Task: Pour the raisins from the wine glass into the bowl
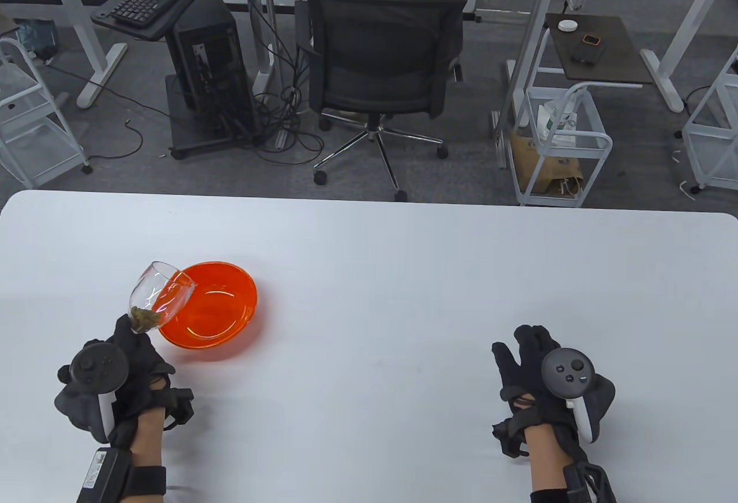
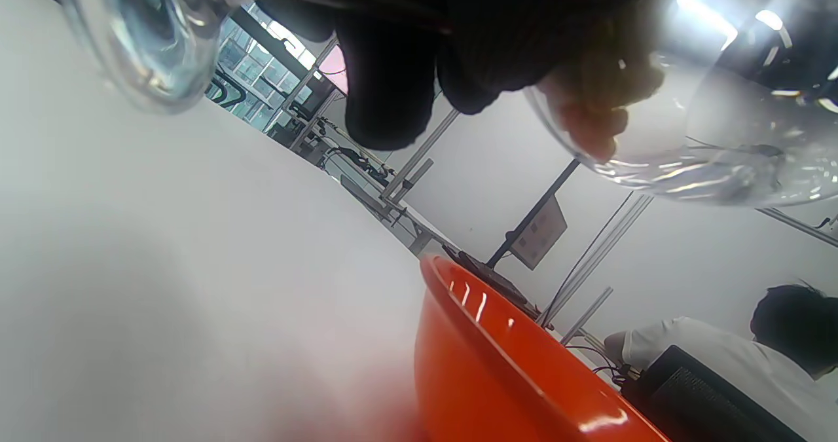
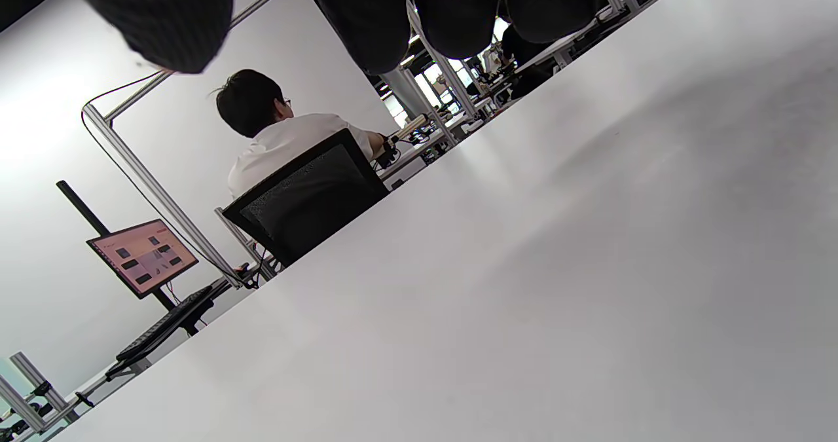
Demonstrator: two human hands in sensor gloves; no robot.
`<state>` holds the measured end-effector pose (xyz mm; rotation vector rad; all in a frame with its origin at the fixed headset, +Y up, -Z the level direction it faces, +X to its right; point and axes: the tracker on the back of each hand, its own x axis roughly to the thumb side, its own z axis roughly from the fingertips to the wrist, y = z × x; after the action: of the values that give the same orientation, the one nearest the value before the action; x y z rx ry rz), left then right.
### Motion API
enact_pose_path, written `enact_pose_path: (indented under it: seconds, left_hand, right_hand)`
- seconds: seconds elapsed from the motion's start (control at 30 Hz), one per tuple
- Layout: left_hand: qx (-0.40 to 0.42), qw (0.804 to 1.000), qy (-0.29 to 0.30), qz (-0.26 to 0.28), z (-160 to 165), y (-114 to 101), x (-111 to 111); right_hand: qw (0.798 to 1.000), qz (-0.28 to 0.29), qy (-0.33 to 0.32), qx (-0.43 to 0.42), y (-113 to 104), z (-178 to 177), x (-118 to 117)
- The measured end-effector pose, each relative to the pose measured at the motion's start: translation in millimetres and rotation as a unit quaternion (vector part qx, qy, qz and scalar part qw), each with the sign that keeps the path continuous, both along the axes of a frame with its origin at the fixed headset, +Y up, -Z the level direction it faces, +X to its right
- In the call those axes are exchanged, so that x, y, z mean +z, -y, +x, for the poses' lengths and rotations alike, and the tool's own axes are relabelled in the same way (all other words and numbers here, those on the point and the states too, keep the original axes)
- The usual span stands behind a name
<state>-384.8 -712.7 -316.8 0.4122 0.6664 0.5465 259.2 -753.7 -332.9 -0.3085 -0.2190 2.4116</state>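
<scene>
1. Left hand [image 1: 124, 373] grips a clear wine glass [image 1: 158, 295] by the stem/lower bulb, fingers wrapped round it; tracker on back of hand.
2. Glass is tilted, mouth up and away to the right, its rim over the near-left edge of the orange bowl [image 1: 222, 310]; can't tell if glass touches the bowl rim.
3. Raisins [image 1: 144, 316], greenish-brown, sit bunched at the bottom of the glass bulb, just above the fingers. Left wrist view shows them as a blurred pale clump [image 2: 592, 111] behind the glass wall, w/ the bowl's rim [image 2: 458, 311] below.
4. Bowl stands on the white worktop [image 1: 403, 295], left of centre; its inside looks bare of raisins.
5. Right hand [image 1: 548, 387] holds nothing: palm down, fingers spread apart, at the worktop's right side, well apart from bowl & glass. Right wrist view: fingertips [image 3: 366, 16] hang above the worktop surface.
</scene>
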Motion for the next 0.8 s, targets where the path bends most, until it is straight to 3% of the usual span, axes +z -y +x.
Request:
enact_pose_path:
  seconds: [0.8]
  left_hand:
    - [-0.121,0.991,0.005,-0.061,8.9,1.6,-7.9]
  right_hand:
    - [1.000,-0.007,0.000,-0.010,2.0,-0.2,0.3]
